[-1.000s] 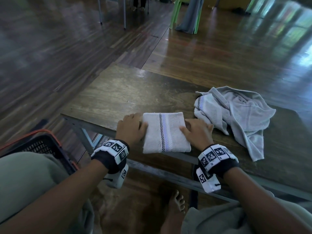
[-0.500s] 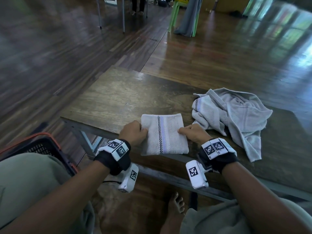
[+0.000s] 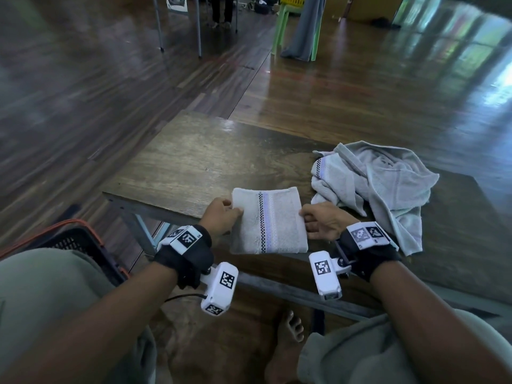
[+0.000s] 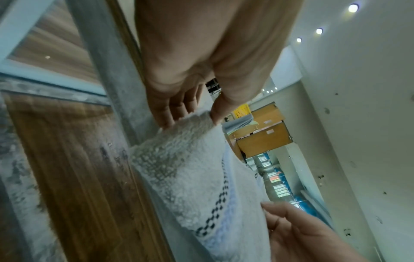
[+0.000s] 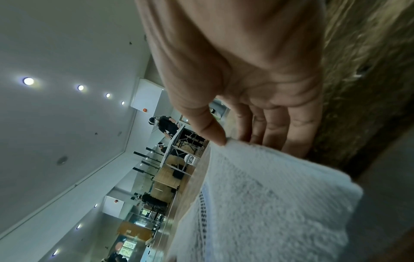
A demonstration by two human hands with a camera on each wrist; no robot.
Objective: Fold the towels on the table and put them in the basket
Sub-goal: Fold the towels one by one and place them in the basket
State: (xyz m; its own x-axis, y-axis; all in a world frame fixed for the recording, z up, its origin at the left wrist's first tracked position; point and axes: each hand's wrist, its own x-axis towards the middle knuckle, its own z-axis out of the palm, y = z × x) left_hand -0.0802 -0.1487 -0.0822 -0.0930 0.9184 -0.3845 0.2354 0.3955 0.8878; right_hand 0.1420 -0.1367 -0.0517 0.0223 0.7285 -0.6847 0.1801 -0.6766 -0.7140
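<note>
White folded towel (image 3: 268, 221) at bench (image 3: 194, 164) near edge; left hand (image 3: 221, 218) pinches left edge, right hand (image 3: 322, 221) pinches right edge. Crumpled towel (image 3: 379, 184) right; basket (image 3: 69, 242) lower left.

Far across the glossy wooden floor (image 3: 360, 87), a green plastic chair (image 3: 279, 26) draped with grey cloth (image 3: 304, 29).
</note>
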